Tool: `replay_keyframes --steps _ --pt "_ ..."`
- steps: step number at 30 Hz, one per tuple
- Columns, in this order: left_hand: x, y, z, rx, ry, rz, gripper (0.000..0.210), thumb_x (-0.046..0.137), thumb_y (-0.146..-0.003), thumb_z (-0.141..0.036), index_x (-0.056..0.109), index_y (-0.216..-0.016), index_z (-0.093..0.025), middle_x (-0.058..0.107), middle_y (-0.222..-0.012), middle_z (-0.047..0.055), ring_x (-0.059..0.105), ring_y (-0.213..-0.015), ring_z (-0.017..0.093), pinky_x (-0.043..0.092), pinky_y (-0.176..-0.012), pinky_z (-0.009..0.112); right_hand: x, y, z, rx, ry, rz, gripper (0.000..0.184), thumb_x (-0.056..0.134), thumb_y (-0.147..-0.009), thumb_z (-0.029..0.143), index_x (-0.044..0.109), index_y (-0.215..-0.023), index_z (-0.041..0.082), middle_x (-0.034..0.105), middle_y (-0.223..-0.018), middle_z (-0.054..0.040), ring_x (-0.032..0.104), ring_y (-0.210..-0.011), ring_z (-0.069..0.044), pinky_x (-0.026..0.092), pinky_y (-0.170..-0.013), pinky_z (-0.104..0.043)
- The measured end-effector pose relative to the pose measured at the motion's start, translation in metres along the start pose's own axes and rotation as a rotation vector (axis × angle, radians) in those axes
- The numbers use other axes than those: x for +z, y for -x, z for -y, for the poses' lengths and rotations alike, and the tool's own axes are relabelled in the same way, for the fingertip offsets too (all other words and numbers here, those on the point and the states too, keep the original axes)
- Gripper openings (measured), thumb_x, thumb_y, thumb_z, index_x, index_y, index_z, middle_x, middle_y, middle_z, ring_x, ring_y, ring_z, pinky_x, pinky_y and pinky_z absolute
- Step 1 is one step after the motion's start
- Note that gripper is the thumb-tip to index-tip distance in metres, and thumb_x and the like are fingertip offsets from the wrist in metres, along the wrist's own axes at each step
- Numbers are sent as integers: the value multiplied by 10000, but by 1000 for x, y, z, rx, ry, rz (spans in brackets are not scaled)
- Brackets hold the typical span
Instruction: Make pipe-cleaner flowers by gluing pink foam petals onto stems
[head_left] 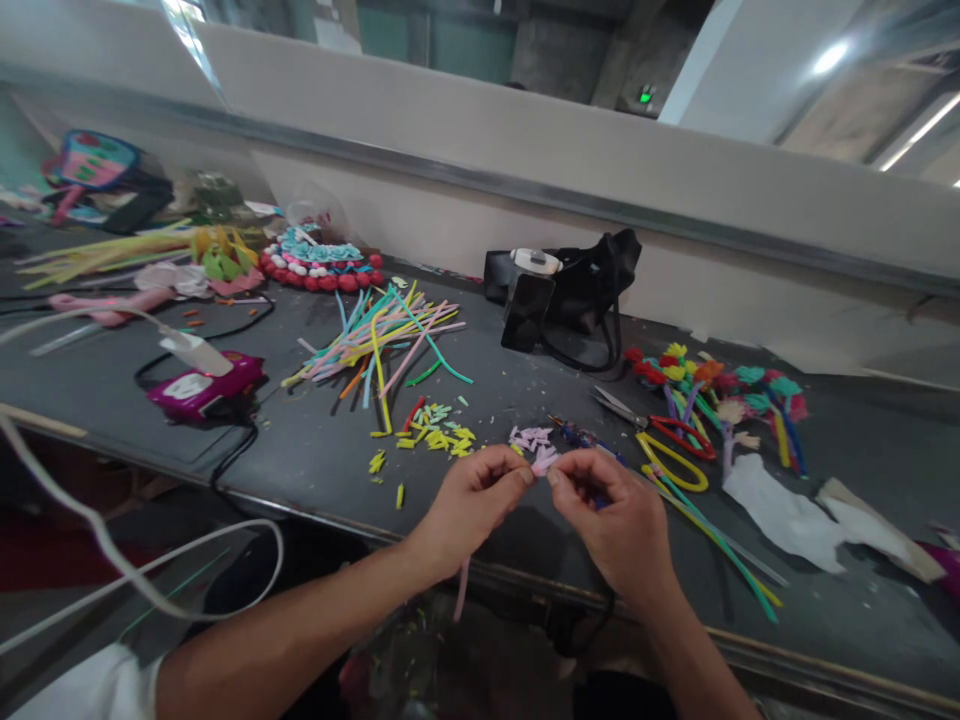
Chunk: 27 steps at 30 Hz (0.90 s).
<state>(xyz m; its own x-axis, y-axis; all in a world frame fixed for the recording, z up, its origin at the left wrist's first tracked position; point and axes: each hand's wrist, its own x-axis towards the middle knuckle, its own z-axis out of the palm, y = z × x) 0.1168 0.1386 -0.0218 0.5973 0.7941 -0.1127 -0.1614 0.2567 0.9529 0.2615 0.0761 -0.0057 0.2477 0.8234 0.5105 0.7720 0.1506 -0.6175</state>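
Note:
My left hand (476, 500) is closed in a pinch on a pale pink pipe cleaner (462, 592), whose long end hangs below the palm past the table edge. The fingertips of my right hand (619, 515) meet it there, pinching the short lilac-pink tufts (545, 457) at the other end. How the tufts are joined is hidden by my fingers. Just beyond lie cut lilac pieces (529, 438) and a dark blue patterned tool (576, 433), partly covered by my right hand. Yellow cut pieces (442, 436) are scattered to the left.
Red-and-yellow-handled scissors (679, 438) lie right of my hands, near finished pipe-cleaner flowers (705, 375) and white paper (780, 510). Loose pipe cleaners (382, 335) are heaped left of centre. A purple power strip (206, 388) with cables, and a black bag (592, 285), also occupy the table.

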Motion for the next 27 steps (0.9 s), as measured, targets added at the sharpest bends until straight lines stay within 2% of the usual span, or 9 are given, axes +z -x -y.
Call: replay_keyframes --steps 11,19,27 --pt "-2 -2 1 50 -65 6 222 642 -799 -348 567 -713 -158 376 -560 -68 272 -471 48 184 -452 205 1 2 2 1 7 -13 104 589 -793 209 646 -707 209 606 -565 42 495 -455 -85 420 -472 -195" --pt "-1 -1 1 52 -51 11 224 649 -796 -350 566 -719 -156 375 -565 -69 265 -469 48 182 -451 208 -5 4 -3 164 -124 18 142 616 -828 312 683 -890 203 698 -750 -23 617 -613 -134 465 -504 -220" --pt "-2 0 0 56 -35 18 239 646 -807 -366 571 -734 -152 367 -545 -78 263 -467 47 181 -455 206 -8 5 -5 148 -130 75 160 639 -805 286 661 -939 201 631 -708 2 553 -566 -114 443 -487 -214"
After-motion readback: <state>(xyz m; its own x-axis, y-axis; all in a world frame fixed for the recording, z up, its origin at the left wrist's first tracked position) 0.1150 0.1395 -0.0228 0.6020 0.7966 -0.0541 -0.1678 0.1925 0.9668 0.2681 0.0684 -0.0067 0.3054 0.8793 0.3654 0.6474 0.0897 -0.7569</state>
